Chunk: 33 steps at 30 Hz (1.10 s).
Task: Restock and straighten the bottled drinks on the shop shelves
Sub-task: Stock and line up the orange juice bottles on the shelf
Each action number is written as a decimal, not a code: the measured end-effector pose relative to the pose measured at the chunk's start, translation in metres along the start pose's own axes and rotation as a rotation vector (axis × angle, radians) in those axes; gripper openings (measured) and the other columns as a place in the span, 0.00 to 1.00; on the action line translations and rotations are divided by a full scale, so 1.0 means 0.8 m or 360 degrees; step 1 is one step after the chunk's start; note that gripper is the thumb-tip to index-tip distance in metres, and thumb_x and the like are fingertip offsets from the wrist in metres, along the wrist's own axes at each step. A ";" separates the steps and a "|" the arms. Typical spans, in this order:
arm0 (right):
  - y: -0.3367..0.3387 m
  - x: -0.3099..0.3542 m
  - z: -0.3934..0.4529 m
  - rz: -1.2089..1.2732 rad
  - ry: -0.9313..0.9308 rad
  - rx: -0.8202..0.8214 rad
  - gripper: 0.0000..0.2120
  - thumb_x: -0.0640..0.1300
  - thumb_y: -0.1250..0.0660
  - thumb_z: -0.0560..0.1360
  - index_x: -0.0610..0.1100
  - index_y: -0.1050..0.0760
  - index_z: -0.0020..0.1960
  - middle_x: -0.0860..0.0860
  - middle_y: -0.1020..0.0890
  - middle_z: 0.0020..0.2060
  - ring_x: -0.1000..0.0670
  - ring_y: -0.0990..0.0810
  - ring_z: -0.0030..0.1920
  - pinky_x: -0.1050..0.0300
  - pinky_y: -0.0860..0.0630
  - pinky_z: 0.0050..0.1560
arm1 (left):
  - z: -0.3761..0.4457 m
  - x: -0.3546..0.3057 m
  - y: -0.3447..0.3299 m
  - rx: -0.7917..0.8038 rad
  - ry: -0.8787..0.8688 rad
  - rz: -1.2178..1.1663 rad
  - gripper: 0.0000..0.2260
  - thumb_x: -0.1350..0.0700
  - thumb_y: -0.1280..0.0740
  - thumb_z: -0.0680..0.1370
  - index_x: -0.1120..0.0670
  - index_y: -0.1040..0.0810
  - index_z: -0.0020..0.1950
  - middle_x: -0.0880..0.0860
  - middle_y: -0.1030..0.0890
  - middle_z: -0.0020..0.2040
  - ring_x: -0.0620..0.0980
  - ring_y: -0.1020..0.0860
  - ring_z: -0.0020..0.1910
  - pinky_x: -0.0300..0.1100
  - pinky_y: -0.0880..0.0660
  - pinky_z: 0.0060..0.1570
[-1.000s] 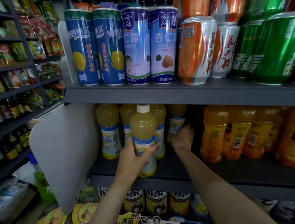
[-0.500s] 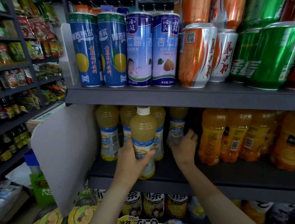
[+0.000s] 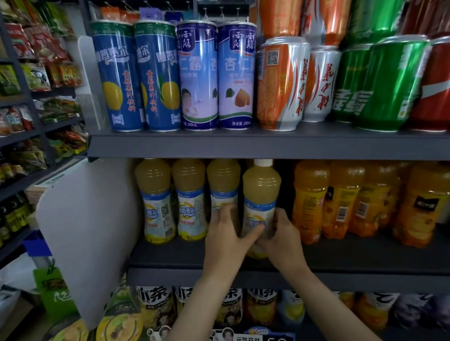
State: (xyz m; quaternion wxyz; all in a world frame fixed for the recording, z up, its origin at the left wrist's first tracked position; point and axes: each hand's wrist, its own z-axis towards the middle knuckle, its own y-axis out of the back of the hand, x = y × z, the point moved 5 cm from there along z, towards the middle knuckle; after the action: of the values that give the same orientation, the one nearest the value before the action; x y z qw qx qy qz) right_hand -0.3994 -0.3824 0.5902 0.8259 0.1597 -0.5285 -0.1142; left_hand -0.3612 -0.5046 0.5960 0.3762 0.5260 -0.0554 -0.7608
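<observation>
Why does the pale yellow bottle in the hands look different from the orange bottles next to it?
The pale yellow bottle holds cloudy, light juice; the orange bottles hold bright orange drink. The yellow one has a white-and-blue label; the orange ones have orange labels with barcodes. The left hand and right hand grip the yellow bottle; nobody touches the orange ones. Both are plastic bottles on the same dark shelf.

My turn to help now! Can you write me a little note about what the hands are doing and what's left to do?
Left hand and right hand both hold the pale yellow bottle, white cap on, at the front of the middle shelf.
Three matching bottles stand in a row to its left; orange bottles stand to its right.
Left: set this bottle in line, label facing out, then let go.
</observation>
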 end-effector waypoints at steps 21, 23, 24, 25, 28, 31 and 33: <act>-0.014 -0.029 0.013 -0.0519 -0.0179 -0.0177 0.23 0.39 0.30 0.72 0.40 0.35 0.63 0.44 0.25 0.60 0.46 0.26 0.60 0.56 0.28 0.54 | 0.022 0.050 -0.002 -0.0153 0.0258 0.0388 0.26 0.53 0.32 0.75 0.58 0.36 0.70 0.56 0.30 0.65 0.54 0.32 0.65 0.45 0.32 0.61; -0.016 -0.029 0.010 -0.0525 -0.0184 -0.0187 0.24 0.39 0.31 0.73 0.39 0.36 0.64 0.44 0.26 0.61 0.46 0.26 0.61 0.56 0.28 0.56 | 0.024 0.052 -0.001 -0.0123 0.0257 0.0388 0.26 0.53 0.32 0.75 0.58 0.36 0.69 0.56 0.29 0.65 0.53 0.31 0.65 0.45 0.32 0.61; -0.018 -0.028 0.008 -0.0535 -0.0171 -0.0192 0.24 0.39 0.31 0.73 0.39 0.36 0.65 0.44 0.26 0.61 0.45 0.27 0.62 0.56 0.28 0.56 | 0.025 0.052 -0.001 -0.0113 0.0255 0.0392 0.26 0.53 0.31 0.75 0.58 0.36 0.69 0.56 0.29 0.65 0.53 0.31 0.65 0.45 0.31 0.61; -0.019 -0.028 0.006 -0.0549 -0.0153 -0.0195 0.25 0.40 0.31 0.73 0.39 0.37 0.66 0.44 0.26 0.62 0.45 0.27 0.63 0.55 0.28 0.58 | 0.025 0.052 -0.001 -0.0105 0.0251 0.0399 0.25 0.53 0.31 0.75 0.58 0.35 0.69 0.56 0.29 0.64 0.53 0.31 0.65 0.45 0.31 0.61; -0.020 -0.028 0.004 -0.0593 -0.0126 -0.0199 0.26 0.40 0.32 0.74 0.39 0.38 0.68 0.44 0.27 0.63 0.45 0.28 0.64 0.54 0.29 0.59 | 0.025 0.049 0.001 -0.0089 0.0213 0.0421 0.24 0.56 0.32 0.75 0.58 0.35 0.68 0.56 0.29 0.64 0.53 0.31 0.65 0.44 0.32 0.61; -0.021 -0.027 0.005 -0.0668 -0.0154 -0.0178 0.25 0.40 0.33 0.75 0.38 0.39 0.67 0.43 0.27 0.62 0.43 0.28 0.63 0.52 0.28 0.58 | 0.023 0.050 0.003 -0.0066 0.0179 0.0400 0.22 0.57 0.31 0.75 0.58 0.34 0.67 0.56 0.27 0.62 0.53 0.30 0.63 0.45 0.30 0.60; -0.024 -0.025 0.006 -0.0684 -0.0165 -0.0167 0.25 0.40 0.33 0.75 0.38 0.39 0.67 0.42 0.28 0.62 0.43 0.28 0.63 0.51 0.27 0.58 | 0.025 0.054 0.003 -0.0059 0.0171 0.0389 0.22 0.58 0.32 0.75 0.58 0.34 0.67 0.56 0.27 0.62 0.53 0.29 0.63 0.45 0.29 0.60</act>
State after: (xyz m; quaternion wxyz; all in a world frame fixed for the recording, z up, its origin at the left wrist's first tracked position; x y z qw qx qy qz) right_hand -0.4127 -0.3935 0.5679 0.7615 0.2192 -0.5175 -0.3229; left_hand -0.3834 -0.5396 0.5732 0.4780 0.5482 -0.0848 -0.6810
